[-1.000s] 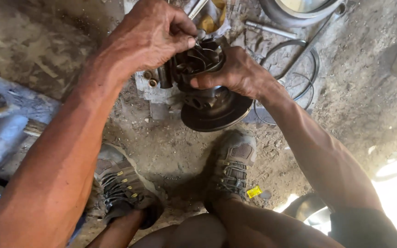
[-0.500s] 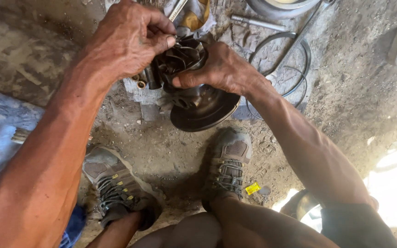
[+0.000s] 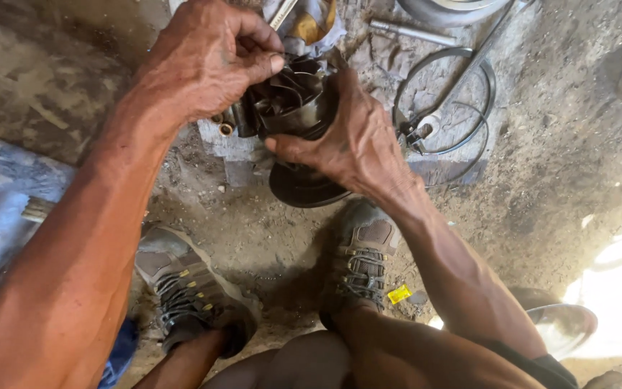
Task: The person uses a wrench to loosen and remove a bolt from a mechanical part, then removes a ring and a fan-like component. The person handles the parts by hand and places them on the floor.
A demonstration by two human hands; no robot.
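At the top centre of the frame, a dark bladed wheel assembly is clasped by the right hand while its top is pinched by the left hand, the work seemingly unfinished

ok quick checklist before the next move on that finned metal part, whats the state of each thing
1. Right hand wrapped around the finned metal part: ok.
2. Left hand pinching at the part's top edge: ok.
3. What the left fingertips hold: cannot tell, hidden.
4. Part's round base resting on the ground: cannot tell.
5. Shoes clear of the part: ok.
6. Loose wire loop lies beside the part, apart from both hands: ok.
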